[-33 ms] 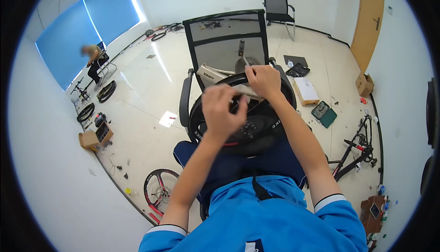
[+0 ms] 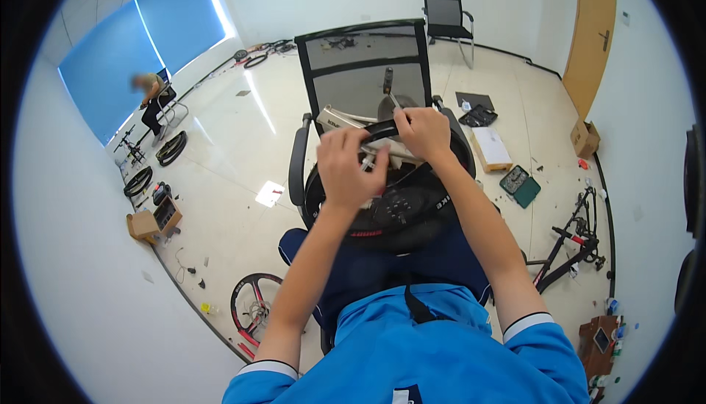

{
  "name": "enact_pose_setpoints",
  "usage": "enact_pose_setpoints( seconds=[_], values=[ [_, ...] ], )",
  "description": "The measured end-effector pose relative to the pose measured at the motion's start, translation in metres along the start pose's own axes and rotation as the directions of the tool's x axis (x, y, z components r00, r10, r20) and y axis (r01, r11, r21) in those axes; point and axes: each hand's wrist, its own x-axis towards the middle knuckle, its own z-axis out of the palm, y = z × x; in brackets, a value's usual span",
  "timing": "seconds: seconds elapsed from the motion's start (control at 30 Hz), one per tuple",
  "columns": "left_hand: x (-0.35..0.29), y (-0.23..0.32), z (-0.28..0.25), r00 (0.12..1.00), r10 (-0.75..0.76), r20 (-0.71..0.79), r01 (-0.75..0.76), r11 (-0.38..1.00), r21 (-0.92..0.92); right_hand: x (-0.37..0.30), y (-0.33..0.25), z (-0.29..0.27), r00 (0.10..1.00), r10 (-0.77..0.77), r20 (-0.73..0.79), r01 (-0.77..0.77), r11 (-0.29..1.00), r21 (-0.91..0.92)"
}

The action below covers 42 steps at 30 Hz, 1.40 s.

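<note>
A black bicycle wheel point(image 2: 401, 209) with its tyre point(image 2: 381, 130) lies tilted across my lap, its far part over the seat of the chair before me. My right hand point(image 2: 423, 133) is closed at the far right of the rim, on a screwdriver-like tool; the dark handle point(image 2: 388, 79) points away and its metal shaft runs into my fingers. At the far left of the rim, my left hand point(image 2: 346, 169) curls its fingers over the tyre, thumb stretched to the right. Its fingertips are partly hidden. Behind the wheel, a pale metal bike part point(image 2: 337, 119) rests on the chair.
The mesh-backed office chair point(image 2: 368, 58) stands ahead. A spoked wheel point(image 2: 254, 301) lies left, a black bike frame point(image 2: 570, 246) right. Also at the right are a green tool case point(image 2: 521, 186) and a white-topped box point(image 2: 491, 148). A seated person point(image 2: 153, 99) is far left.
My left hand has come slightly left and down onto the tyre, showing more of the far rim between my hands. My right hand stays in place with the tool.
</note>
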Motion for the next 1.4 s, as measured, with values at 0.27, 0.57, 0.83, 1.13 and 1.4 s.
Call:
enact_pose_setpoints(
  seconds=[0.27,0.57,0.83,1.13,1.4],
  values=[
    [0.013,-0.053,0.033,0.866,-0.396,0.307,0.334,0.913,0.235,0.016,0.002,0.017,1.0,0.021,0.006,-0.021,1.0,0.006],
    [0.013,-0.062,0.035,0.869,-0.428,0.249,0.344,0.884,0.318,0.021,-0.003,0.032,0.999,0.046,0.01,-0.045,0.997,-0.067],
    [0.008,-0.058,0.037,0.882,-0.415,0.225,0.326,0.88,0.344,0.012,-0.004,0.027,0.997,0.033,-0.064,-0.037,0.998,-0.055],
    [0.007,-0.058,0.041,0.886,-0.413,0.212,0.328,0.881,0.342,0.009,-0.005,0.023,0.997,0.036,-0.075,-0.042,0.997,-0.07],
    [0.003,-0.063,0.042,0.894,-0.407,0.188,0.33,0.881,0.341,0.01,-0.006,0.029,0.996,0.019,-0.084,-0.025,0.998,-0.062]
  ],
)
